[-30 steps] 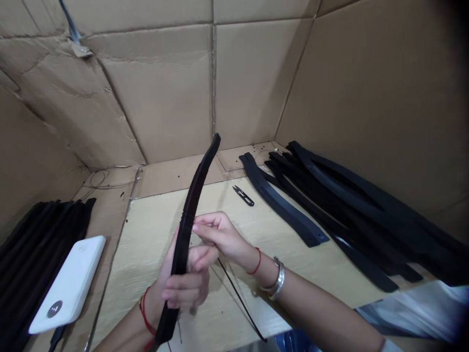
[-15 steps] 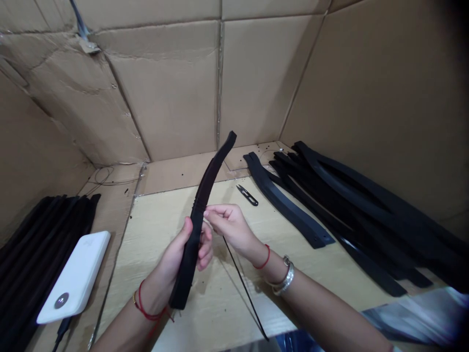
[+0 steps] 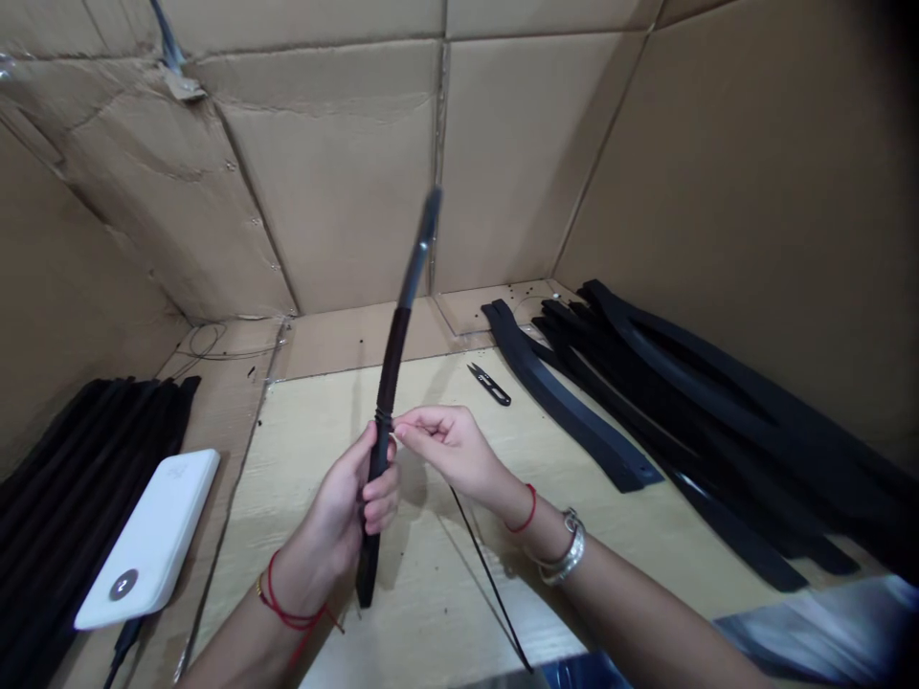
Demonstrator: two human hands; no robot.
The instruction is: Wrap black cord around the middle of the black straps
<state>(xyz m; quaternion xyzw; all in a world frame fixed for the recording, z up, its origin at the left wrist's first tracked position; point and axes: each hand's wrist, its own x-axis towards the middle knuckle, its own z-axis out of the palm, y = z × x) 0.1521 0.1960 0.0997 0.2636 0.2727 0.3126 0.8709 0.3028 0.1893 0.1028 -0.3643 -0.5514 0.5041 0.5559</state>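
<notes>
Near the middle, my left hand (image 3: 353,498) is wrapped round the lower part of a long black curved strip (image 3: 390,368), which is held upright with its narrow side toward me. Several turns of thin cord circle the strip just above that hand. The fingertips of my right hand (image 3: 456,445) are pinched beside these turns, on the black cord (image 3: 482,560), whose loose part hangs down to the front edge of the board. Small black thread snips (image 3: 489,385) lie on the board behind my right hand.
Several black curved strips (image 3: 574,407) lie at the right. More dark strips (image 3: 86,459) are stacked at the left, with a white power bank (image 3: 150,541) and its cable beside them. Cardboard walls (image 3: 330,182) stand behind and on both sides.
The held strip has been turned from its broad face to its narrow side, and its top end now stands higher and further left. My right hand stays pinched close to the turns.
</notes>
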